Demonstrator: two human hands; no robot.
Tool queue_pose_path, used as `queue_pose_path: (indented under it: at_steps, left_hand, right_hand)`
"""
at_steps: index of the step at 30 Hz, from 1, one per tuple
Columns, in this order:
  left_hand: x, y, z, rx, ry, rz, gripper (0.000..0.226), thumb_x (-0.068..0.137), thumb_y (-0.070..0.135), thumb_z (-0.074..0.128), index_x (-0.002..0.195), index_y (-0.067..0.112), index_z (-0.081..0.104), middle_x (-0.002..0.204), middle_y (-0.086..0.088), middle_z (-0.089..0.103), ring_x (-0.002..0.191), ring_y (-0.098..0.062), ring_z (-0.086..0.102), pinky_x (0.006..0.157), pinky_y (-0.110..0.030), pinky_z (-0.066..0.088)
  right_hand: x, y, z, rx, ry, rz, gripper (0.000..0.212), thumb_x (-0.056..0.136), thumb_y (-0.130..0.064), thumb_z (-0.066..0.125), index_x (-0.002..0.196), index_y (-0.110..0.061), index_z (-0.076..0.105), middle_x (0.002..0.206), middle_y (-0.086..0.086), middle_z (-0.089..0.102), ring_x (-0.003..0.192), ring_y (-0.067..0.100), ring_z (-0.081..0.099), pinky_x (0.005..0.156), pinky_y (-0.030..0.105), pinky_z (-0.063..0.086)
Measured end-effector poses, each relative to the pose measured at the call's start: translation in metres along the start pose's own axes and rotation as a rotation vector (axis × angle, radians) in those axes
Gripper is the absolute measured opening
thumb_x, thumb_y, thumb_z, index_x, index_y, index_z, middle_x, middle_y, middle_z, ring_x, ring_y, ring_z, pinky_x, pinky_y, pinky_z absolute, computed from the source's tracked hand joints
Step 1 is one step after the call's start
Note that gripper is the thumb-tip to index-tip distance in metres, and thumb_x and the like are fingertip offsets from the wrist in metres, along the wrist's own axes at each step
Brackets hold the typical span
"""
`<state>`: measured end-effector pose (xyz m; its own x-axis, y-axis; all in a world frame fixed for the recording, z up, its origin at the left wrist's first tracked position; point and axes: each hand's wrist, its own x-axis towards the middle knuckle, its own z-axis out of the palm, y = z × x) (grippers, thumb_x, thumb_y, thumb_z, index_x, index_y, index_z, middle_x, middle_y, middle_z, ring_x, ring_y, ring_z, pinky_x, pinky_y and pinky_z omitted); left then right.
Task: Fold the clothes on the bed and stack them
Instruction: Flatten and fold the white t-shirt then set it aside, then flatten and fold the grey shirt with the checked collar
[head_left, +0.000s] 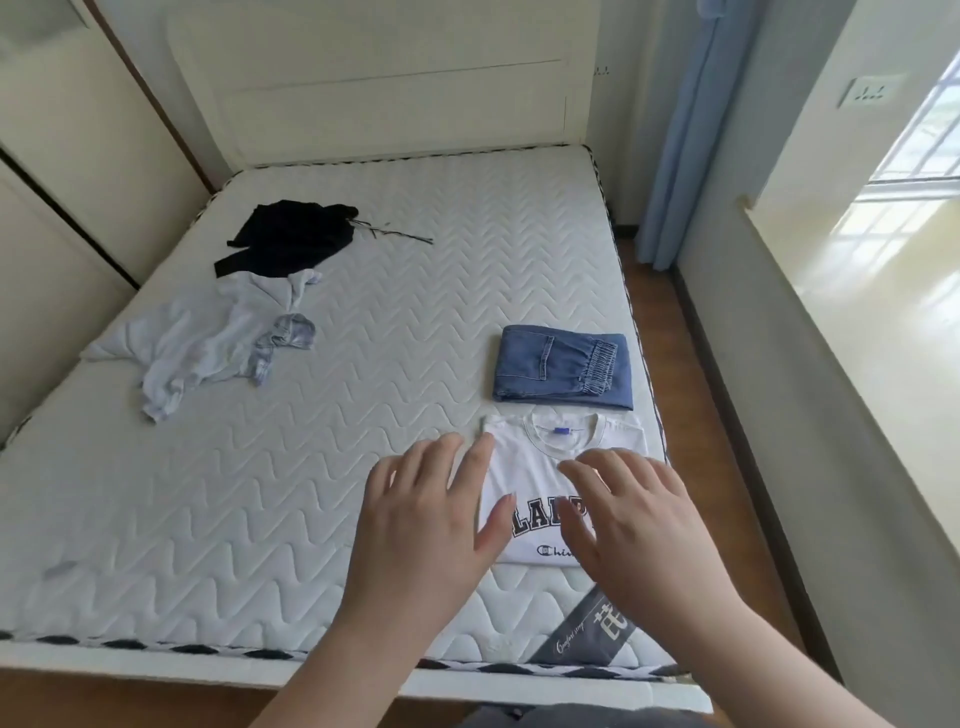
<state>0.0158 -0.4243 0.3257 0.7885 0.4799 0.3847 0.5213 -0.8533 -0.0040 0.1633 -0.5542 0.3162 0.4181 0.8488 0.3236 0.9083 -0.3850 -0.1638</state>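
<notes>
A folded white T-shirt (540, 470) with dark lettering lies near the bed's front right corner. Just beyond it sit folded blue jeans (563, 368). My left hand (431, 514) hovers over the shirt's left edge with fingers spread and straight. My right hand (634, 525) is over the shirt's right half, fingers also spread, hiding part of the print. Neither hand holds anything. At the far left a crumpled white garment (208, 338) lies unfolded, and a black garment (291, 236) with loose drawstrings lies behind it.
The quilted white mattress (363, 364) fills the view, with a headboard (395, 83) behind. A wardrobe (62, 171) stands on the left. On the right are a wooden floor strip (670, 332), a blue curtain (691, 135) and a window sill (883, 291).
</notes>
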Motion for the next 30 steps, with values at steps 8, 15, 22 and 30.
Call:
queue_pose_path:
  at_steps: [8,15,22,30]
  left_hand:
    - [-0.037,0.04,-0.049,-0.044,0.044,-0.097,0.041,0.092,0.039,0.047,0.125,0.021,0.064,0.113,0.003,0.066,0.101,-0.02,0.065,0.078,-0.042,0.052]
    - [-0.097,0.055,-0.087,0.118,-0.09,-0.325,0.044,0.094,0.044,0.044,0.128,0.022,0.061,0.118,0.003,0.062,0.107,-0.021,0.061,0.085,-0.042,0.05]
    - [-0.168,0.033,-0.129,0.241,-0.094,-0.619,0.043,0.093,0.048,0.046,0.124,0.023,0.063,0.12,0.001,0.06,0.112,-0.023,0.058,0.09,-0.043,0.046]
    - [-0.293,-0.036,-0.199,0.34,-0.089,-0.824,0.043,0.096,0.049,0.043,0.127,0.024,0.059,0.123,0.001,0.057,0.116,-0.02,0.054,0.095,-0.041,0.045]
  right_hand:
    - [-0.015,0.005,-0.025,0.101,0.049,-0.192,0.029,0.09,-0.033,0.047,0.097,-0.017,0.07,0.095,-0.001,0.066,0.086,0.025,0.064,0.076,0.038,0.053]
    - [-0.035,-0.027,-0.031,0.18,0.053,-0.333,0.025,0.088,-0.031,0.048,0.093,-0.018,0.069,0.089,0.0,0.065,0.082,0.026,0.063,0.073,0.039,0.051]
    - [-0.047,-0.102,-0.039,0.259,0.04,-0.58,0.031,0.089,-0.033,0.046,0.098,-0.017,0.07,0.093,0.0,0.067,0.081,0.026,0.064,0.073,0.039,0.053]
    - [-0.082,-0.266,-0.038,0.341,0.003,-0.834,0.03,0.088,-0.03,0.045,0.095,-0.017,0.071,0.093,0.0,0.068,0.082,0.025,0.066,0.073,0.038,0.053]
